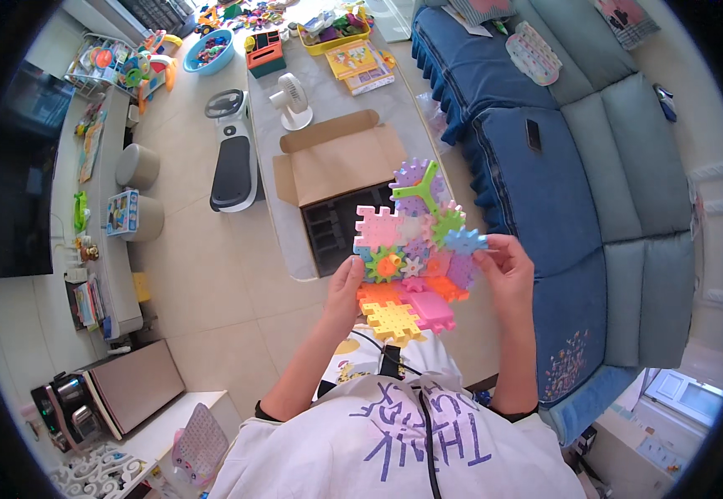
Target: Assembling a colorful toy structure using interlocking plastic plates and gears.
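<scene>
Between my hands I hold up a colourful gear building toy [390,233] of interlocking plastic plates in pink, yellow, orange and purple. My left hand [343,291] grips its left edge near the blue plates. At the right side my right hand [507,270] pinches a light blue gear [465,242] that sits on the toy. A purple gear with a green three-armed piece [418,188] tops the build. Below it are a green gear [448,223] and a green gear with an orange centre [384,264]. Pink and yellow plates stick out toward me at the bottom.
Behind the toy, an open cardboard box [340,154] lies on the grey table [274,187]. A white fan [295,104], booklets [361,66] and a yellow toy basket [335,41] stand farther back. The blue sofa [536,191] with a phone [533,135] flanks the right.
</scene>
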A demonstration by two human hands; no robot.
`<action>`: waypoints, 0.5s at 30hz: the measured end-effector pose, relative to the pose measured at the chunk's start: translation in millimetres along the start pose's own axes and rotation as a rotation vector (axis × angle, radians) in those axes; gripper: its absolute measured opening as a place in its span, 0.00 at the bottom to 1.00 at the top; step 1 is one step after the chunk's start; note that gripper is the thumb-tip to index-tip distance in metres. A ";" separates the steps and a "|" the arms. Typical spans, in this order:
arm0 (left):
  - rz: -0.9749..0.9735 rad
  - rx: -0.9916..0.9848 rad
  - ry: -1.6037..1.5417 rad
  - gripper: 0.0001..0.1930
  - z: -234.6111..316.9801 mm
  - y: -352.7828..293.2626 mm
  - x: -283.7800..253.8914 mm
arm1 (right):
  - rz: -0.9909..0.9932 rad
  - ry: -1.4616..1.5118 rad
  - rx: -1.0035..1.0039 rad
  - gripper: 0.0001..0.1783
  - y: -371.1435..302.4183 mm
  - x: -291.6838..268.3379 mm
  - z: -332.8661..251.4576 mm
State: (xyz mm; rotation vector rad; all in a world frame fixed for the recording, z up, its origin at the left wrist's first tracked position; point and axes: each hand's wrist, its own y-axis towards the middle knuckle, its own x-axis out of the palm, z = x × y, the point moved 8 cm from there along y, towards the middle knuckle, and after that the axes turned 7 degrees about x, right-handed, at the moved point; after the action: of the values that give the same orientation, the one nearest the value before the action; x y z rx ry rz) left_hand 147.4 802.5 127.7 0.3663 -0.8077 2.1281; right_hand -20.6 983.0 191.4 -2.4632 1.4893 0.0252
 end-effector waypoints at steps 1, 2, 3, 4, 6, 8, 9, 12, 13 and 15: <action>-0.001 -0.004 0.000 0.16 -1.6 -0.1 -0.6 | 0.027 0.024 0.002 0.12 1.0 -6.0 -1.6; 0.011 -0.011 -0.014 0.16 -3.7 0.7 -2.9 | 0.029 0.025 0.003 0.12 2.4 -8.4 -5.3; 0.023 -0.019 -0.029 0.16 -5.3 1.1 -4.7 | 0.053 0.064 0.042 0.12 3.5 -12.7 -6.9; 0.022 -0.021 -0.028 0.16 -5.4 0.8 -4.6 | 0.077 0.103 0.082 0.12 3.9 -16.7 -5.5; 0.027 -0.023 -0.045 0.17 -5.0 0.5 -4.3 | 0.074 0.110 0.078 0.13 4.9 -23.0 -1.9; 0.001 -0.012 -0.049 0.18 -9.7 3.8 -9.0 | 0.070 0.116 0.076 0.13 4.7 -28.1 1.7; -0.025 0.001 -0.054 0.20 -10.6 4.3 -9.5 | 0.052 0.085 0.068 0.13 4.1 -28.5 2.4; -0.038 -0.017 -0.042 0.21 -10.6 3.2 -8.5 | 0.004 -0.003 0.075 0.13 0.4 -24.1 2.0; -0.038 -0.022 -0.041 0.21 -8.4 2.4 -5.9 | -0.028 -0.060 0.086 0.13 -1.0 -20.0 1.6; 0.003 -0.013 -0.051 0.16 -1.7 1.3 -1.8 | -0.024 -0.179 -0.018 0.13 -2.6 -13.7 -8.6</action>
State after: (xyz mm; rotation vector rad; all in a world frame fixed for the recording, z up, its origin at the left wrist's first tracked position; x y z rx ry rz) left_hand 147.6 802.0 124.9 0.4143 -0.8506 2.1228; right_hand -25.8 994.0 202.3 -2.4203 1.3896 0.2484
